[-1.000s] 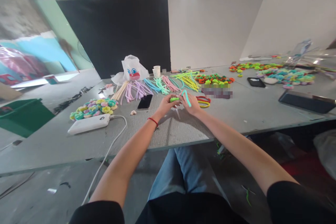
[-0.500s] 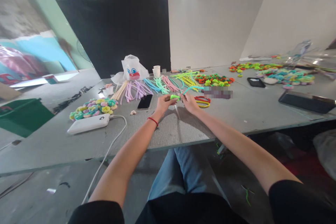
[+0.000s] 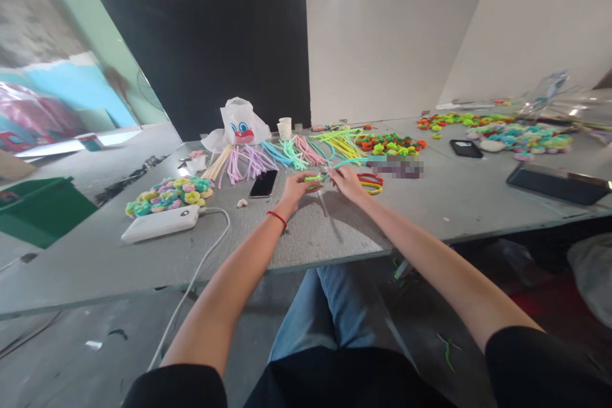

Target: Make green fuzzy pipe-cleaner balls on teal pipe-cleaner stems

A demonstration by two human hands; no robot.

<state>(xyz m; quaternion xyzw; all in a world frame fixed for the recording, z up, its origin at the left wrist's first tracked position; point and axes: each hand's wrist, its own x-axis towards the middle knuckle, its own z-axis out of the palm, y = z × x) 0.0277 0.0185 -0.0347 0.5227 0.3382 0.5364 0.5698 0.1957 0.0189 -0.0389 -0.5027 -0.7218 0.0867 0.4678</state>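
Observation:
Both my hands meet over the grey table [image 3: 430, 204] near its middle. My left hand [image 3: 295, 188], with a red string at the wrist, is closed on a small lime-green pipe-cleaner coil [image 3: 313, 178]. My right hand [image 3: 348, 183] pinches a teal pipe cleaner [image 3: 347, 163] that runs from the coil up and to the right. A thin grey stick [image 3: 324, 203] lies on the table just under my hands. Red and yellow loops [image 3: 370, 183] lie right of my right hand.
A black phone [image 3: 263, 183] lies left of my hands. Farther left are a pile of pastel coiled flowers [image 3: 169, 194] and a white power bank [image 3: 160, 224] with its cable. Bundles of coloured pipe cleaners [image 3: 296, 153], a white bag [image 3: 238, 125] and bright flowers [image 3: 389, 143] lie behind.
The teal pipe cleaner, bent close over my right hand a second ago, is now drawn out to the right. Both hands have shifted slightly up and away from me.

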